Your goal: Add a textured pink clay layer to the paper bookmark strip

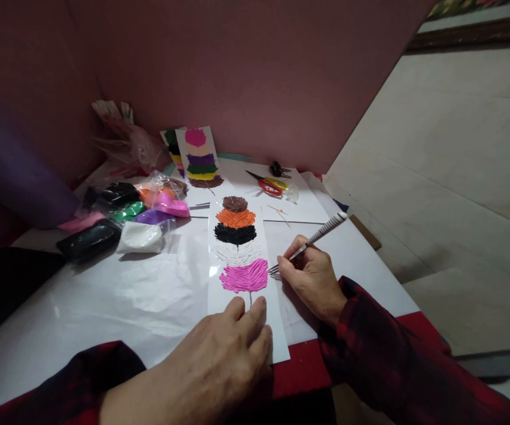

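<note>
Right grip: a fork (326,229) is grasped pen-fashion by the right hand (310,274), its tines pointed at the right edge of the pink clay band (244,276).
Left grip: nothing is seen clasped by the left hand (219,354); its fingertips are laid on the lower part of the white card (277,330).
Clay card: it is placed on the worktop (162,301) between the two hands, its near end brought over the worktop's red edge (299,369).
Slip risk: the card could be skewed if the fingertips are lifted or the fork is pushed sideways.
Tine risk: the pink band could be torn or dragged off its edge if the tines are pressed too deep.
Smear risk: the white clay band (237,254) could be marked with pink if the tines are carried across.
Hard to make out: whether the pink clay is touched by the tines cannot be told; the white band is barely set off from its card.
Hidden: the card's near left part is covered by the left hand; the rear card (172,138) is overlapped by the striped card (214,141).
Cut off: both plaid sleeves (383,342) are cropped by the frame.
</note>
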Motion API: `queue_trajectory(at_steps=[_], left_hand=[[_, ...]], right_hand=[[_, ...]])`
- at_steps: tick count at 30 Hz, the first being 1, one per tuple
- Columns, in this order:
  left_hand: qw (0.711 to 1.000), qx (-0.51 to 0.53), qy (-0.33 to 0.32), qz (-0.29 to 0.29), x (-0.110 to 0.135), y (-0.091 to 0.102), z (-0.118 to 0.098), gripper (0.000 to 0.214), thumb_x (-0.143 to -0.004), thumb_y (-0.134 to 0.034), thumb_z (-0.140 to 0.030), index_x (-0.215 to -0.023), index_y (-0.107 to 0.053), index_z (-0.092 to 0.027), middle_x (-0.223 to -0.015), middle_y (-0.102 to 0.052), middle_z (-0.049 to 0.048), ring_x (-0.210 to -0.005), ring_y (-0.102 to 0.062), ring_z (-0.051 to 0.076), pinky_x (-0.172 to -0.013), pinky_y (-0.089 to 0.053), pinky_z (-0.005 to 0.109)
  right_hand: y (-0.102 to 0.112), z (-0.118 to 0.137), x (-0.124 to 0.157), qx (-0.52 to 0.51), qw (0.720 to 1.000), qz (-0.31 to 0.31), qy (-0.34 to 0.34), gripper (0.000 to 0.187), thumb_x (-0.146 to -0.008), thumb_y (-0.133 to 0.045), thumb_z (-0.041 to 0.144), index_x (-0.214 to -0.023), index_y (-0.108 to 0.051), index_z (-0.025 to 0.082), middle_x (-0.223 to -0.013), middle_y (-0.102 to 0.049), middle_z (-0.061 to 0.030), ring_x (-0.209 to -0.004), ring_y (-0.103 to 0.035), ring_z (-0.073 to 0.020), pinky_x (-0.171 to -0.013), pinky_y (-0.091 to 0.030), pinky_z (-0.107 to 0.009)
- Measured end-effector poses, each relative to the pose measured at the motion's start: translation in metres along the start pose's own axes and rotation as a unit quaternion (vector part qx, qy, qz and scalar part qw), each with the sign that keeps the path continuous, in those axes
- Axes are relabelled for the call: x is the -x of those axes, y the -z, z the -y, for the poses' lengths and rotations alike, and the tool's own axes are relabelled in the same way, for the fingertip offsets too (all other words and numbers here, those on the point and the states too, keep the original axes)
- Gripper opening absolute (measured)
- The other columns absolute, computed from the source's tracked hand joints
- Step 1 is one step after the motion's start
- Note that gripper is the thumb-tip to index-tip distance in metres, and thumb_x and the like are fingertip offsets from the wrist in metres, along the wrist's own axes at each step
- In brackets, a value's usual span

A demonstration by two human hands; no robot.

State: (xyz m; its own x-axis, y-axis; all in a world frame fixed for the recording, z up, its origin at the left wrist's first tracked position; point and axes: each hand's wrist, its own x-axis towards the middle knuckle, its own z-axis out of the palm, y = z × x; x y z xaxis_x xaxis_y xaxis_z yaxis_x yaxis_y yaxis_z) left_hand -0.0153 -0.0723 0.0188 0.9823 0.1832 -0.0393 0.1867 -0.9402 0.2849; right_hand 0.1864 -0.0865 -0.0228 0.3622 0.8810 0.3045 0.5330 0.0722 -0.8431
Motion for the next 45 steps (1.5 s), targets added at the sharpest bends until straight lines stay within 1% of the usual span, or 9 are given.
queue_trajectory(at_steps=[5, 8, 13, 19, 26, 33, 37, 41, 45], left_hand=[[1.000, 0.001, -0.001, 0.011, 0.000, 0.000, -0.001, 0.028, -0.089, -0.041, -0.003, -0.108, -0.057, -0.015, -0.114, -0.059, 0.0139, -0.101, -0.057, 0.023, -0.089, -0.052, 0.040], [1.000, 0.005, 0.002, 0.000, 0.001, 0.000, -0.001, 0.028, -0.090, -0.039, -0.004, -0.110, -0.056, -0.015, -0.115, -0.058, 0.0132, -0.102, -0.056, 0.022, -0.089, -0.052, 0.038], [1.000, 0.006, 0.004, 0.017, -0.001, -0.001, 0.000, 0.023, -0.091, -0.041, -0.007, -0.106, -0.056, -0.015, -0.115, -0.058, 0.0127, -0.100, -0.055, 0.022, -0.087, -0.052, 0.036], [1.000, -0.012, 0.002, 0.018, -0.002, 0.000, -0.001, 0.026, -0.090, -0.039, -0.003, -0.104, -0.057, -0.015, -0.113, -0.059, 0.0121, -0.098, -0.054, 0.021, -0.086, -0.052, 0.036], [1.000, 0.009, 0.001, -0.002, 0.000, 0.001, -0.002, 0.025, -0.091, -0.039, -0.005, -0.104, -0.057, -0.015, -0.112, -0.059, 0.0121, -0.096, -0.054, 0.021, -0.083, -0.052, 0.035], [0.999, 0.043, -0.003, -0.021, 0.001, 0.002, -0.001, 0.028, -0.090, -0.039, -0.003, -0.104, -0.058, -0.018, -0.117, -0.058, 0.0101, -0.100, -0.055, 0.022, -0.086, -0.052, 0.035], [0.999, 0.035, -0.015, -0.032, 0.001, 0.000, 0.000, 0.032, -0.091, -0.037, -0.004, -0.110, -0.057, -0.019, -0.117, -0.058, 0.0108, -0.106, -0.055, 0.024, -0.092, -0.049, 0.039], [0.999, 0.008, 0.001, -0.041, -0.002, -0.011, 0.001, 0.029, -0.092, -0.035, -0.006, -0.106, -0.058, -0.018, -0.110, -0.060, 0.0123, -0.099, -0.057, 0.024, -0.086, -0.052, 0.039], [0.998, -0.024, 0.005, -0.062, -0.006, -0.023, 0.002, 0.023, -0.090, -0.040, -0.011, -0.103, -0.059, -0.016, -0.111, -0.060, 0.0150, -0.095, -0.057, 0.026, -0.078, -0.053, 0.039]], right_hand=[[0.000, 0.001, 0.003, -0.005, 1.000, 0.021, -0.004, 0.017, -0.076, -0.059, 0.021, -0.065, -0.045, 0.021, -0.048, -0.044, 0.0079, -0.042, -0.042, -0.0071, -0.041, -0.033, -0.020], [0.000, 0.002, 0.006, -0.013, 0.999, 0.043, -0.007, 0.017, -0.076, -0.059, 0.020, -0.066, -0.045, 0.021, -0.047, -0.043, 0.0090, -0.040, -0.038, -0.0062, -0.041, -0.032, -0.020], [0.000, 0.003, 0.009, -0.018, 0.998, 0.065, 0.000, 0.018, -0.078, -0.059, 0.019, -0.067, -0.045, 0.021, -0.046, -0.042, 0.0102, -0.039, -0.034, -0.0051, -0.040, -0.030, -0.019], [-0.001, 0.005, 0.011, -0.028, 0.996, 0.082, 0.000, 0.017, -0.078, -0.060, 0.019, -0.067, -0.046, 0.021, -0.049, -0.043, 0.0092, -0.042, -0.037, -0.0056, -0.040, -0.030, -0.019], [0.000, 0.006, 0.010, 0.017, 0.996, 0.083, 0.027, 0.017, -0.079, -0.059, 0.019, -0.067, -0.047, 0.020, -0.050, -0.047, 0.0078, -0.044, -0.044, -0.0069, -0.043, -0.035, -0.020], [0.001, 0.004, 0.007, 0.052, 0.996, 0.056, 0.042, 0.018, -0.078, -0.057, 0.017, -0.066, -0.044, 0.021, -0.049, -0.044, 0.0080, -0.042, -0.043, -0.0070, -0.043, -0.035, -0.021], [0.001, -0.001, 0.005, 0.055, 0.998, 0.012, 0.037, 0.019, -0.077, -0.059, 0.017, -0.064, -0.045, 0.021, -0.048, -0.045, 0.0078, -0.042, -0.043, -0.0070, -0.042, -0.036, -0.021], [0.001, -0.004, 0.005, -0.014, 0.999, -0.035, 0.028, 0.020, -0.079, -0.061, 0.022, -0.068, -0.045, 0.021, -0.046, -0.043, 0.0095, -0.037, -0.039, -0.0066, -0.038, -0.032, -0.020], [0.001, -0.001, 0.007, -0.057, 0.997, -0.021, 0.056, 0.019, -0.080, -0.062, 0.027, -0.069, -0.049, 0.021, -0.051, -0.048, 0.0068, -0.040, -0.045, -0.0082, -0.038, -0.035, -0.021]])
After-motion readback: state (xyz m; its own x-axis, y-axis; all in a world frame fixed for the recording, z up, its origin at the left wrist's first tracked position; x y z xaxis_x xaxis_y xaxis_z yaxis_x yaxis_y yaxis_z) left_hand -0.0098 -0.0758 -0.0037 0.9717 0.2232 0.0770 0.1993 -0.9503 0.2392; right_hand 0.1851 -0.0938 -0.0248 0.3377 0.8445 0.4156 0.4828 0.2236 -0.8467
